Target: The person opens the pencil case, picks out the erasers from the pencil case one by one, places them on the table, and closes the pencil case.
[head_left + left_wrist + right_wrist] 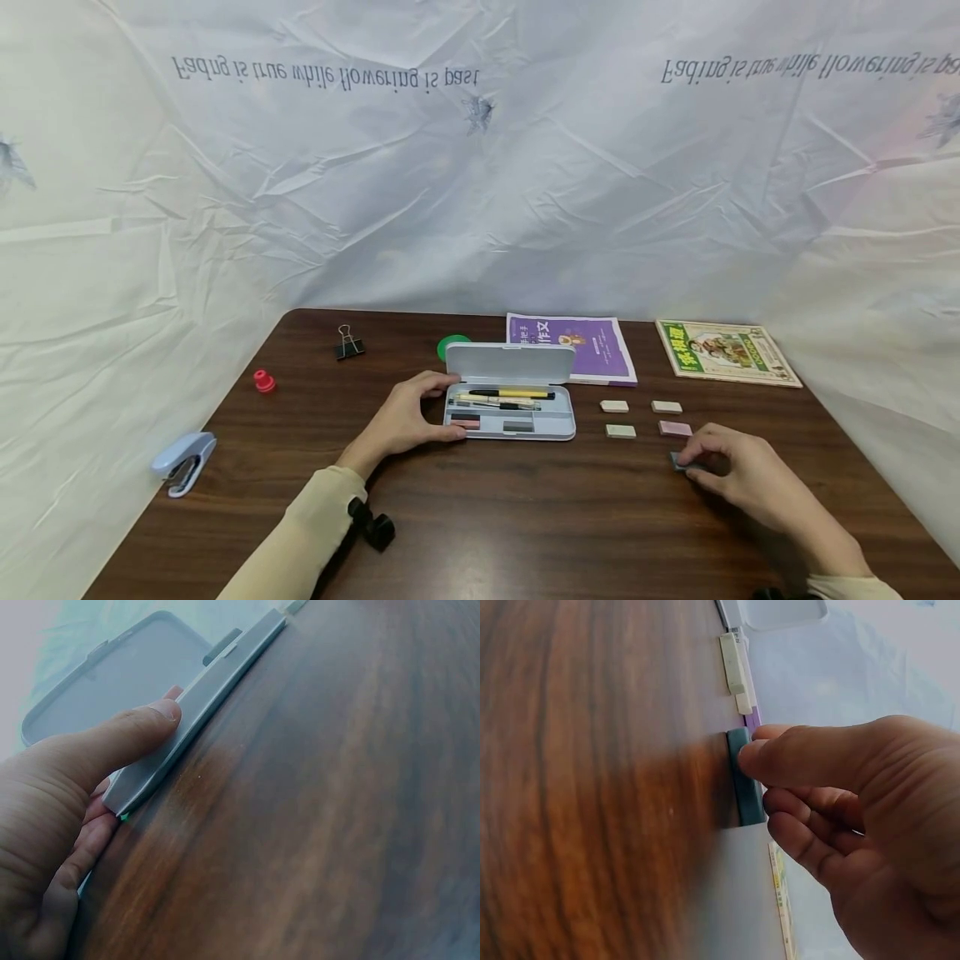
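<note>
An open grey pencil case [517, 427] lies mid-table, lid up, with pens and small erasers inside. My left hand [408, 417] grips its left end, thumb along the front wall [196, 720]. To the right lie three small erasers, two cream [614, 406] [620, 431] [667, 407] and one pink [675, 428]. My right hand [738, 475] pinches a dark teal eraser [681, 461] that lies flat on the table [744, 780].
A purple booklet [581, 346] and a green-covered book [723, 352] lie at the back. A green tape roll [452, 344], black binder clip [348, 343], red cap [263, 382] and blue stapler [183, 461] sit to the left. White sheeting surrounds the brown table [525, 517].
</note>
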The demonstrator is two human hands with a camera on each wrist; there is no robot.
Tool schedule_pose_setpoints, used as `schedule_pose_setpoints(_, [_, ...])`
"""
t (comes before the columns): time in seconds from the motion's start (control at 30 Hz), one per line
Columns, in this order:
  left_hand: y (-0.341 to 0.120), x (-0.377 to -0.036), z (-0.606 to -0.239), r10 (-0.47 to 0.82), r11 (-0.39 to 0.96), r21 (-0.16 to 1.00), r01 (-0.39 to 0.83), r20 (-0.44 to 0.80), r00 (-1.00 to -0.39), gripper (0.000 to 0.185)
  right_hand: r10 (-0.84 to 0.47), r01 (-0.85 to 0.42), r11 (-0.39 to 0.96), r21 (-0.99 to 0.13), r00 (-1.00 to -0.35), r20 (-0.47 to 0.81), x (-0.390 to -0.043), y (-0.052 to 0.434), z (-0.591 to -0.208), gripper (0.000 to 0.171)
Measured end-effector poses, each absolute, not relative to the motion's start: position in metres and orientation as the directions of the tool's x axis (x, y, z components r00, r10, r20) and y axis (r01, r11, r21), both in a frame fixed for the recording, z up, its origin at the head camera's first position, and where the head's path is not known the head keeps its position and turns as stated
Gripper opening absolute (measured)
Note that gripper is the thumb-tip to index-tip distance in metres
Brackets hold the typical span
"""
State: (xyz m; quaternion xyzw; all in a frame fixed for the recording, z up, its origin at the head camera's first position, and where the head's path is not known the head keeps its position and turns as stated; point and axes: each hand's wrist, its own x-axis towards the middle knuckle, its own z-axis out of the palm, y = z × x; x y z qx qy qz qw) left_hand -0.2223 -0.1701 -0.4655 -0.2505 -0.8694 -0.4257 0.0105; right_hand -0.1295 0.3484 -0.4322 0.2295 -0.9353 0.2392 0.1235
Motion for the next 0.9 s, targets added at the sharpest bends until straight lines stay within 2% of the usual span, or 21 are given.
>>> schedule_pose_setpoints(0.23, [-0.17,-0.223,-0.466,0.43,0.516,0.728,0.451,0.234,-0.872,0.081,-0.303,-0.492,0.765,-0.416,-0.845,0.441,-0.136,0.339,-0.415,0.042])
schedule_pose_setpoints(0.43, [-0.17,-0.224,-0.468,0.415,0.537,0.722,0.437,0.225,-0.881,0.082,-0.269,-0.492,0.679,-0.545,-0.857,0.439,-0.15,0.309,-0.394,0.042])
schedule_pose_setpoints(0.9, [-0.17,-0.223,-0.468,0.406,0.537,0.729,0.424,0.218,-0.888,0.082,-0.444,-0.573,0.425,-0.701,-0.807,0.39,-0.192,0.207,-0.381,0.039])
